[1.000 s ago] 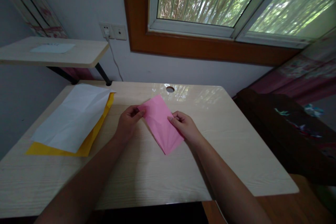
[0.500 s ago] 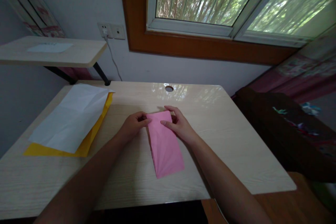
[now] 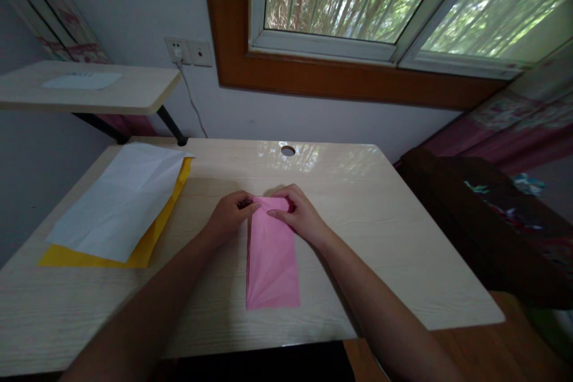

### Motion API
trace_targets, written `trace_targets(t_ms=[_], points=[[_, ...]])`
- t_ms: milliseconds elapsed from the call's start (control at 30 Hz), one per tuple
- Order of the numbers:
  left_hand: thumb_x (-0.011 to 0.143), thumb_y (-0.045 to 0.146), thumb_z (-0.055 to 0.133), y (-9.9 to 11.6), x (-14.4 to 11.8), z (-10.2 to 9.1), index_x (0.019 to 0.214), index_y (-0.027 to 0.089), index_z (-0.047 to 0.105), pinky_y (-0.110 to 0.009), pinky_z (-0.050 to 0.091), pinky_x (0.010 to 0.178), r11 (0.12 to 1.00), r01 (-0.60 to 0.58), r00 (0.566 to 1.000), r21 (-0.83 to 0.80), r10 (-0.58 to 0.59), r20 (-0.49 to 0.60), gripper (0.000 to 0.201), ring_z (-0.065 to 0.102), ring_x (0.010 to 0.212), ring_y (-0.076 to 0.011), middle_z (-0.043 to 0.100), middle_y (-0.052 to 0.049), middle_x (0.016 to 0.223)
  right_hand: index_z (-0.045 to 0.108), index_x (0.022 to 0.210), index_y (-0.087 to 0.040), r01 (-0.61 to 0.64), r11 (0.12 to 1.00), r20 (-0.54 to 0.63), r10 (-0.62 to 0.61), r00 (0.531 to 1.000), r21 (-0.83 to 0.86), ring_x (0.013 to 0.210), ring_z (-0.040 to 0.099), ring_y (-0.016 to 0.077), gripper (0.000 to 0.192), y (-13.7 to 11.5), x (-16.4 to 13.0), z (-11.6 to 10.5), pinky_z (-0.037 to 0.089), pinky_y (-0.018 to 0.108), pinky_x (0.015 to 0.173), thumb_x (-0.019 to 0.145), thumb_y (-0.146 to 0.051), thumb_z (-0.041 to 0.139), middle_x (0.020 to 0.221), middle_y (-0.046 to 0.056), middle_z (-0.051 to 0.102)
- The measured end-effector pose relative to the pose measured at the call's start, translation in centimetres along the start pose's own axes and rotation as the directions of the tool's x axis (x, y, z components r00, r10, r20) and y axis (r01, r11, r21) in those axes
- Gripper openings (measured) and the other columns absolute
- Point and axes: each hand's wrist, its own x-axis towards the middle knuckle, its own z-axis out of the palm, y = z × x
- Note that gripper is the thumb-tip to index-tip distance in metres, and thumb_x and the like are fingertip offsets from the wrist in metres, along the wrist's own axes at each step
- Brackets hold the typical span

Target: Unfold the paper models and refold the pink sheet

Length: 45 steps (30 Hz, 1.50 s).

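A folded sheet of pink paper (image 3: 274, 262) hangs between my hands over the middle of the desk, its lower end toward me. Faint creases fan out from its bottom left corner, and layered edges show along its left side. At its top left corner my left hand (image 3: 229, 213) pinches it, thumb in front and fingers behind. My right hand (image 3: 301, 213) grips the top right part, its thumb lying across the front. The fingertips behind the paper are hidden.
On the desk's left lie a white sheet (image 3: 120, 203) and a yellow sheet (image 3: 145, 250) beneath it. A raised shelf (image 3: 147, 92) stands at the back left. The desk (image 3: 380, 250) has a round cable hole (image 3: 287, 150) near its far edge.
The pink paper's lower end has swung left, so it now hangs nearly straight. My right hand has shifted slightly left along the top edge, with its fingers more curled.
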Motion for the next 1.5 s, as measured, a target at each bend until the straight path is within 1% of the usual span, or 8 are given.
trace_targets(t_ms=[133, 267, 400, 600, 733, 967, 1133, 1500], points=[[0.082, 0.041, 0.069, 0.2, 0.0, 0.1, 0.084, 0.018, 0.073, -0.028, 0.046, 0.068, 1.0, -0.005, 1.0, -0.025, 0.005, 0.013, 0.023, 0.062, 0.074, -0.0181, 0.069, -0.002, 0.078, 0.063, 0.091, -0.024, -0.026, 0.999, -0.034, 0.027, 0.999, 0.02, 0.092, 0.057, 0.0208, 0.026, 0.1, 0.1, 0.2, 0.045, 0.035, 0.082, 0.082, -0.043, 0.079, 0.096, 0.004, 0.061], [0.081, 0.039, 0.068, 0.2, 0.1, 0.1, 0.083, 0.018, 0.073, -0.028, 0.047, 0.069, 0.999, 0.012, 0.999, -0.051, -0.011, 0.031, 0.021, 0.063, 0.074, -0.0184, 0.07, -0.001, 0.077, 0.06, 0.081, -0.022, -0.079, 0.993, 0.003, 0.079, 0.997, 0.09, 0.085, 0.056, 0.0184, 0.027, 0.3, 0.1, 0.4, 0.044, 0.032, 0.076, 0.085, -0.044, 0.076, 0.091, 0.003, 0.062], [0.083, 0.042, 0.067, 0.2, 0.1, 0.0, 0.084, 0.018, 0.075, -0.028, 0.047, 0.07, 0.997, 0.047, 0.997, -0.066, -0.043, 0.063, 0.025, 0.064, 0.076, -0.0194, 0.072, -0.002, 0.079, 0.06, 0.082, -0.022, -0.214, 0.966, 0.029, 0.212, 0.977, 0.145, 0.072, 0.052, 0.0156, 0.03, 0.3, -0.1, 0.6, 0.04, 0.028, 0.065, 0.085, -0.048, 0.074, 0.08, 0.001, 0.061], [0.086, 0.044, 0.063, 0.6, 0.1, -0.1, 0.083, 0.019, 0.077, -0.029, 0.047, 0.07, 0.998, 0.047, 0.995, -0.03, -0.044, 0.09, 0.028, 0.064, 0.074, -0.0198, 0.073, -0.002, 0.078, 0.058, 0.08, -0.021, -0.229, 0.937, -0.001, 0.238, 0.971, 0.265, 0.077, 0.056, 0.0158, 0.034, 0.1, -0.1, 0.8, 0.044, 0.028, 0.067, 0.08, -0.048, 0.078, 0.09, 0.003, 0.066], [0.087, 0.045, 0.061, 0.5, 0.1, -0.1, 0.084, 0.019, 0.078, -0.029, 0.046, 0.068, 0.997, 0.068, 0.992, -0.043, -0.063, 0.111, 0.031, 0.063, 0.069, -0.0187, 0.071, -0.002, 0.074, 0.057, 0.079, -0.021, -0.299, 0.904, 0.024, 0.306, 0.952, 0.305, 0.069, 0.053, 0.0144, 0.036, 0.2, -0.2, 0.9, 0.042, 0.028, 0.062, 0.078, -0.049, 0.08, 0.082, 0.001, 0.065], [0.086, 0.047, 0.061, 0.2, 0.1, 0.0, 0.078, 0.019, 0.075, -0.028, 0.045, 0.064, 0.996, 0.069, 0.991, -0.06, -0.062, 0.119, 0.033, 0.059, 0.064, -0.0173, 0.066, -0.001, 0.067, 0.06, 0.09, -0.023, -0.301, 0.867, -0.012, 0.333, 0.943, 0.396, 0.072, 0.058, 0.0154, 0.038, 0.2, 0.0, 0.9, 0.047, 0.03, 0.067, 0.071, -0.045, 0.084, 0.083, 0.0, 0.065], [0.081, 0.044, 0.069, 0.2, 0.0, 0.1, 0.093, 0.02, 0.075, -0.028, 0.048, 0.07, 0.989, 0.064, 0.984, -0.133, -0.041, 0.174, 0.027, 0.066, 0.077, -0.0193, 0.074, -0.003, 0.086, 0.059, 0.096, -0.025, -0.287, 0.843, -0.01, 0.327, 0.945, 0.454, 0.074, 0.06, 0.0159, 0.04, 0.1, 0.0, 1.0, 0.048, 0.03, 0.069, 0.07, -0.041, 0.085, 0.083, 0.0, 0.066], [0.08, 0.044, 0.068, 0.6, 0.1, -0.1, 0.081, 0.019, 0.076, -0.027, 0.046, 0.064, 0.995, 0.073, 0.99, -0.07, -0.064, 0.127, 0.027, 0.061, 0.068, -0.0176, 0.07, -0.002, 0.072, 0.06, 0.097, -0.025, -0.275, 0.872, -0.035, 0.316, 0.948, 0.404, 0.071, 0.057, 0.0157, 0.04, -0.1, 0.0, 1.2, 0.046, 0.03, 0.066, 0.072, -0.044, 0.084, 0.081, -0.001, 0.064]])
